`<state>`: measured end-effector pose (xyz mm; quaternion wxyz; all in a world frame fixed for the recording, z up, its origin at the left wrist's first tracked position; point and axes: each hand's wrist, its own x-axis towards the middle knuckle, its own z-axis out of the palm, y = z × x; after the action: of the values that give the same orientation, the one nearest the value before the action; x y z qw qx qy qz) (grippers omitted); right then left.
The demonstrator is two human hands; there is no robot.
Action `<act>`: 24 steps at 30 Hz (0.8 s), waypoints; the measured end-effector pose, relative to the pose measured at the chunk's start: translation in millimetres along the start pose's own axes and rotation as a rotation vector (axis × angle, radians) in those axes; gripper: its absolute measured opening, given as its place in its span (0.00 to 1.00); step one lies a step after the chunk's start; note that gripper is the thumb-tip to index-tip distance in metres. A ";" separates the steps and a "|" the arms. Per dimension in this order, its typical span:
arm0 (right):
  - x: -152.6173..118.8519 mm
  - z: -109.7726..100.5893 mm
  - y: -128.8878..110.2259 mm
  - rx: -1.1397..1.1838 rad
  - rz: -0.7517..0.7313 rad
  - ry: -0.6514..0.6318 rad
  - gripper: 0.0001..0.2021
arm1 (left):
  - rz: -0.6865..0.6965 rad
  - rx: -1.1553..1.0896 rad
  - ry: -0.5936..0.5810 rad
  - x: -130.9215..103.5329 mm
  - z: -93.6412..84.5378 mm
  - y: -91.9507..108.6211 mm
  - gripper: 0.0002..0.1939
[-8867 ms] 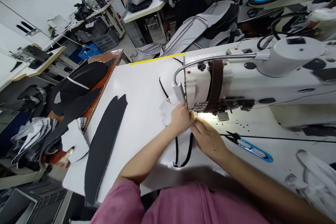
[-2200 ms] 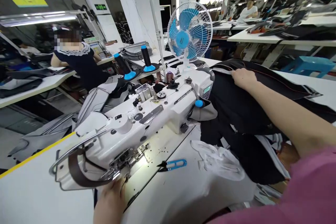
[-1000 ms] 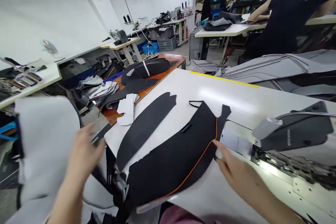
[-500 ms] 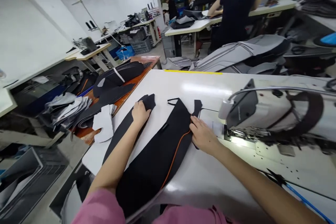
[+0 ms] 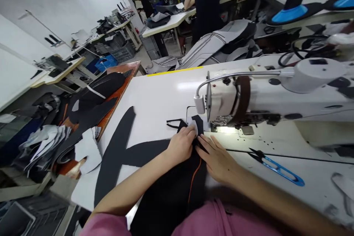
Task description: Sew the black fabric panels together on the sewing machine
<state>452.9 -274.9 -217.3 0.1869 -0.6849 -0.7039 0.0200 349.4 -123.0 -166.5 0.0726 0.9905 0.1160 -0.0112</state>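
Observation:
A large black fabric piece (image 5: 168, 199) with an orange cord (image 5: 194, 179) along one side lies over the table's front part. My left hand (image 5: 181, 145) pinches its upper end, where a small light patch and a thin black loop (image 5: 173, 122) show. Flat on the same end rests my right hand (image 5: 218, 158), its fingers spread. Under my left forearm and to its left lie other curved black pieces (image 5: 114, 155). Just right of my fingertips is the lit needle area of a white sewing machine (image 5: 265, 96).
Blue-handled thread snips (image 5: 282, 169) lie on the white table (image 5: 155, 96) at the right. Cut pieces are stacked on a brown table (image 5: 121, 75) to the left. Beyond the far edge are grey covers (image 5: 212, 46) and a person in dark clothes (image 5: 207, 2).
My left hand has left the separate black piece and moved right to the corded fabric's end. My right hand now lies flatter. The view has turned right, bringing the snips into full sight.

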 end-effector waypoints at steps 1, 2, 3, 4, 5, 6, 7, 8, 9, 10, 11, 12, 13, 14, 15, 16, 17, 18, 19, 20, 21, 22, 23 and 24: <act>-11.8 -2.6 1.1 0.009 0.002 -0.011 0.23 | 0.034 -0.041 -0.008 0.9 3.7 6.9 0.22; -21.3 -4.9 1.9 0.016 0.006 -0.018 0.22 | 0.070 -0.072 -0.011 2.1 6.5 12.7 0.23; -28.4 -6.8 2.2 0.023 0.013 -0.024 0.22 | 0.105 -0.094 -0.011 3.6 8.5 17.7 0.24; -33.3 -8.3 2.2 0.029 0.019 -0.031 0.22 | 0.136 -0.108 -0.012 5.7 9.9 21.7 0.24; -36.3 -9.5 2.0 0.035 0.024 -0.032 0.22 | 0.157 -0.118 -0.014 8.3 10.9 24.9 0.24; -37.8 -10.2 1.5 0.040 0.031 -0.030 0.22 | 0.169 -0.124 -0.018 11.2 11.6 27.2 0.24; -38.2 -10.6 0.9 0.046 0.040 -0.029 0.22 | 0.175 -0.129 -0.024 14.2 12.1 28.8 0.24; -38.1 -10.7 0.3 0.052 0.046 -0.028 0.22 | 0.179 -0.132 -0.030 17.1 12.5 29.7 0.24; -37.6 -10.7 -0.2 0.058 0.052 -0.026 0.22 | 0.182 -0.133 -0.036 19.9 12.7 30.1 0.23; -37.2 -10.6 -0.7 0.064 0.058 -0.022 0.22 | 0.187 -0.133 -0.040 22.3 12.8 30.1 0.23; -37.0 -10.4 -1.0 0.069 0.063 -0.021 0.22 | 0.195 -0.133 -0.041 24.5 12.8 29.9 0.22; -36.9 -10.4 -1.1 0.075 0.068 -0.019 0.22 | 0.206 -0.135 -0.037 26.3 12.5 29.5 0.21; -37.2 -10.3 -1.1 0.079 0.073 -0.019 0.22 | 0.221 -0.139 -0.031 27.9 12.1 29.1 0.21; -37.6 -10.3 -0.8 0.081 0.078 -0.018 0.23 | 0.235 -0.144 -0.026 29.3 11.6 28.7 0.20; -38.1 -10.3 -0.5 0.082 0.082 -0.016 0.23 | 0.248 -0.148 -0.024 30.6 11.0 28.4 0.20; -38.7 -10.2 0.0 0.081 0.084 -0.012 0.23 | 0.257 -0.152 -0.024 31.8 10.4 28.3 0.20; -39.3 -10.1 0.6 0.079 0.085 -0.008 0.23 | 0.262 -0.154 -0.026 33.0 10.0 28.3 0.20; -39.9 -10.0 1.2 0.075 0.085 -0.003 0.24 | 0.265 -0.155 -0.030 34.1 9.6 28.4 0.20; -40.4 -9.9 1.8 0.073 0.085 0.002 0.24 | 0.264 -0.154 -0.036 35.2 9.5 28.6 0.21; -40.9 -9.8 2.4 0.071 0.086 0.007 0.24 | 0.264 -0.152 -0.039 36.3 9.7 29.0 0.21; -41.2 -9.9 2.9 0.070 0.089 0.009 0.24 | 0.263 -0.150 -0.043 37.2 10.0 29.6 0.22; -41.6 -10.2 3.4 0.068 0.094 0.009 0.24 | 0.261 -0.147 -0.047 38.1 10.6 30.2 0.22; -41.8 -10.5 3.9 0.066 0.098 0.009 0.25 | 0.259 -0.145 -0.054 39.0 11.2 30.9 0.22; -42.0 -11.0 4.3 0.063 0.104 0.007 0.25 | 0.256 -0.142 -0.060 39.9 11.9 31.7 0.22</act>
<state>459.8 -318.0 -218.2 0.2095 -0.7143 -0.6658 0.0497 395.5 -146.2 -175.4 0.1468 0.9888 -0.0130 -0.0230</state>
